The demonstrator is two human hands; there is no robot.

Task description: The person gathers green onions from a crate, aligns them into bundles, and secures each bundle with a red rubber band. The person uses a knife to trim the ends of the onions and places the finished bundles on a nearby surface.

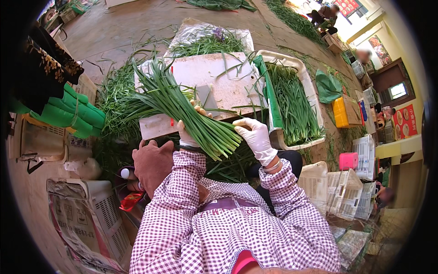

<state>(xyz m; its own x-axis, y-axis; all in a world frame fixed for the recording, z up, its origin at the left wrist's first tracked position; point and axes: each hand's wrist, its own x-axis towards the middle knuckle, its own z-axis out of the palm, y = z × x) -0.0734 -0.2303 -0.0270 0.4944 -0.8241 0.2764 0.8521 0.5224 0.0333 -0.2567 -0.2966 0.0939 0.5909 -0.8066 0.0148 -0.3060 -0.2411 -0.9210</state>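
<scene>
A long bunch of green leafy stalks (191, 118) lies slanted across my hands, its pale cut ends toward my right. My left hand (186, 134), in a white glove, is closed round the bunch from underneath, partly hidden by the leaves. My gloved right hand (255, 139) has its fingers bent onto the stalk ends. Behind the bunch stands a white board (235, 68) with loose leaves and a grey plate (206, 95) on it. A white crate (300, 78) of neatly laid stalks, edged with green plastic, is at the board's right.
Loose greens (114, 105) spill left of the board beside green bundles (82, 116). A brown cloth (150, 164) and white crate (105, 219) are at lower left. More crates (337, 192) and a yellow box (340, 112) stand right. Other people (326, 20) sit farther back.
</scene>
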